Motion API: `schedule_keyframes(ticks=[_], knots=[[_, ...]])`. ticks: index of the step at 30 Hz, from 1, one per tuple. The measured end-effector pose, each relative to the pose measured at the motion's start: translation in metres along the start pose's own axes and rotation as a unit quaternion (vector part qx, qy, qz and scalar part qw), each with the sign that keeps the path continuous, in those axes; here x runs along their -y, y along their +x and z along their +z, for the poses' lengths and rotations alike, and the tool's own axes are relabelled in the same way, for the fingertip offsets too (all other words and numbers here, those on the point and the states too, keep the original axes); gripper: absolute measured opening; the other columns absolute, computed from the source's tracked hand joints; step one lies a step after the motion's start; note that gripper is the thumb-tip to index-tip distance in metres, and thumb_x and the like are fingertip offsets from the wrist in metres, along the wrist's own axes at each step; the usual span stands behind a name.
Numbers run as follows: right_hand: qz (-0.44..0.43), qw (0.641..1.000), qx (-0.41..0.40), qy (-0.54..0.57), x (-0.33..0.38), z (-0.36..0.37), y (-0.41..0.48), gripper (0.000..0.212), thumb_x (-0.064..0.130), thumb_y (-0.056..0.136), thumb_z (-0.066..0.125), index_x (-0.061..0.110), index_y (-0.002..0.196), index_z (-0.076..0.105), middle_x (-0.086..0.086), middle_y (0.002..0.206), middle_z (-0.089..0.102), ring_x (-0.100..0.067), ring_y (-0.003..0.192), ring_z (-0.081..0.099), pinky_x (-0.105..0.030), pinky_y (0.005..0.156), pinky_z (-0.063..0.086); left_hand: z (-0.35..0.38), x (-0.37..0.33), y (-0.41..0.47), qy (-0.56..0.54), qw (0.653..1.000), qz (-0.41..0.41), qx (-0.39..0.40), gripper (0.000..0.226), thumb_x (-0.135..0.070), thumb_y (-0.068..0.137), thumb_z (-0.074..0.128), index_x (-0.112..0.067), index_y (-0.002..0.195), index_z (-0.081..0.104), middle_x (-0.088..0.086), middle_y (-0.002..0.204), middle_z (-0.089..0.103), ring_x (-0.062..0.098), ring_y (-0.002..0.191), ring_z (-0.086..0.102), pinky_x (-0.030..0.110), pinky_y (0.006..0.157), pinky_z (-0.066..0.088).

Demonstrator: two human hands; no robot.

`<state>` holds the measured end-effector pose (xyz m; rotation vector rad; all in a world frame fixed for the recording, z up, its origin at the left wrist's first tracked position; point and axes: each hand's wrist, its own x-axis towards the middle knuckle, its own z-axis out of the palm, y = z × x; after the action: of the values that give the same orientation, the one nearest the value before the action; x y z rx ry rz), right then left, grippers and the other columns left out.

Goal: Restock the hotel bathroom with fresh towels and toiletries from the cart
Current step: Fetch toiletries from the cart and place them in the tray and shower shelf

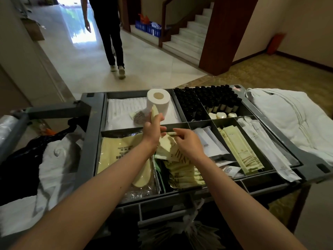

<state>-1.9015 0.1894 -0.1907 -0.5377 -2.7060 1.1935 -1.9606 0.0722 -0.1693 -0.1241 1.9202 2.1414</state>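
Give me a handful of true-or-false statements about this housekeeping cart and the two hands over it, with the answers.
1. The white toilet paper roll is in the grip of the left hand. True.
2. The small black-capped bottles fill the tray's near-left compartment. False: they stand in the far-right compartments.
3. A white fabric towel lies on the right end of the grey plastic cart. True.
4. The person in dark clothes in the hallway faces the cart. False: their back is turned to it.
5. The right hand rests on the towel. False: it pinches one of the pale-yellow paper sachets over a middle compartment.
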Motion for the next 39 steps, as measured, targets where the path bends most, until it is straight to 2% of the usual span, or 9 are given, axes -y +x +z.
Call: schedule_keyframes(ticks=[4, 8, 12, 17, 21, 25, 29, 35, 39], knots=[[-0.027, 0.993, -0.116, 0.005, -0.007, -0.015, -0.002, 0.031, 0.012, 0.092, 0.055, 0.025, 0.116, 0.070, 0.005, 0.118, 0.067, -0.014, 0.112, 0.057, -0.035, 0.092, 0.051, 0.015, -0.002, -0.006, -0.026, 0.997, 0.000, 0.069, 0.038, -0.032, 0.099, 0.046, -0.015, 0.133, 0.045, 0.014, 0.108, 0.051, 0.016, 0.066, 0.053, 0.025, 0.048, 0.049], [0.003, 0.980, -0.175, -0.091, -0.025, -0.039, -0.002, 0.035, 0.017, 0.089, 0.058, 0.023, 0.123, 0.065, 0.001, 0.124, 0.066, -0.021, 0.119, 0.055, -0.044, 0.100, 0.046, 0.037, -0.001, -0.013, -0.015, 0.992, 0.011, 0.126, 0.038, -0.024, 0.102, 0.038, -0.028, 0.139, 0.041, 0.012, 0.106, 0.049, 0.018, 0.067, 0.055, 0.032, 0.059, 0.054], [0.080, 0.969, -0.134, -0.194, -0.046, -0.057, -0.007, 0.046, 0.028, 0.092, 0.058, 0.022, 0.138, 0.054, -0.005, 0.133, 0.059, -0.027, 0.129, 0.044, -0.041, 0.102, 0.037, 0.063, 0.007, -0.019, 0.003, 0.987, -0.003, 0.160, 0.034, -0.019, 0.101, 0.034, -0.021, 0.134, 0.042, 0.018, 0.109, 0.049, 0.023, 0.066, 0.055, 0.034, 0.059, 0.052], [0.098, 0.954, -0.046, -0.278, -0.063, -0.052, -0.012, 0.050, 0.050, 0.088, 0.059, 0.019, 0.127, 0.051, -0.004, 0.130, 0.056, -0.030, 0.134, 0.032, -0.044, 0.104, 0.032, 0.080, 0.021, -0.025, 0.044, 0.982, -0.040, 0.179, 0.036, -0.014, 0.102, 0.029, -0.017, 0.138, 0.036, 0.015, 0.112, 0.050, 0.022, 0.072, 0.060, 0.032, 0.057, 0.057], [0.102, 0.946, -0.033, -0.307, -0.069, -0.045, -0.008, 0.057, 0.050, 0.085, 0.064, 0.019, 0.131, 0.048, -0.007, 0.131, 0.056, -0.031, 0.133, 0.035, -0.043, 0.106, 0.030, 0.080, 0.028, -0.027, 0.050, 0.981, -0.061, 0.178, 0.040, -0.011, 0.102, 0.028, -0.014, 0.142, 0.031, 0.016, 0.113, 0.049, 0.025, 0.074, 0.059, 0.039, 0.065, 0.057], [0.083, 0.962, -0.055, -0.253, -0.066, -0.048, -0.008, 0.067, 0.033, 0.085, 0.067, 0.025, 0.145, 0.038, -0.006, 0.132, 0.056, -0.030, 0.129, 0.042, -0.043, 0.106, 0.034, 0.076, 0.029, -0.025, 0.063, 0.979, -0.056, 0.187, 0.042, -0.014, 0.103, 0.027, -0.019, 0.144, 0.031, 0.019, 0.125, 0.049, 0.026, 0.081, 0.060, 0.036, 0.066, 0.056], [0.097, 0.992, -0.079, -0.016, -0.072, -0.046, -0.012, 0.065, 0.012, 0.083, 0.060, 0.025, 0.144, 0.041, -0.007, 0.130, 0.054, -0.022, 0.109, 0.057, -0.032, 0.078, 0.052, 0.075, 0.027, -0.025, 0.045, 0.981, -0.065, 0.179, 0.041, -0.012, 0.101, 0.029, -0.021, 0.140, 0.037, 0.018, 0.124, 0.053, 0.027, 0.085, 0.062, 0.038, 0.071, 0.056], [0.073, 0.975, -0.186, 0.095, -0.063, -0.061, -0.016, 0.035, 0.001, 0.088, 0.046, 0.014, 0.113, 0.066, -0.004, 0.102, 0.065, -0.015, 0.088, 0.059, -0.020, 0.061, 0.041, 0.077, 0.017, -0.018, 0.002, 0.987, -0.058, 0.152, 0.038, -0.008, 0.099, 0.030, -0.018, 0.134, 0.042, 0.019, 0.117, 0.057, 0.028, 0.081, 0.064, 0.038, 0.067, 0.057], [0.083, 0.961, -0.208, 0.161, -0.048, -0.073, -0.019, 0.030, -0.001, 0.090, 0.042, 0.021, 0.079, 0.058, 0.002, 0.073, 0.056, -0.011, 0.063, 0.049, -0.022, 0.051, 0.035, 0.082, 0.013, -0.019, 0.002, 0.989, -0.060, 0.136, 0.040, -0.009, 0.098, 0.032, -0.016, 0.136, 0.041, 0.019, 0.119, 0.055, 0.026, 0.078, 0.063, 0.037, 0.066, 0.056]])
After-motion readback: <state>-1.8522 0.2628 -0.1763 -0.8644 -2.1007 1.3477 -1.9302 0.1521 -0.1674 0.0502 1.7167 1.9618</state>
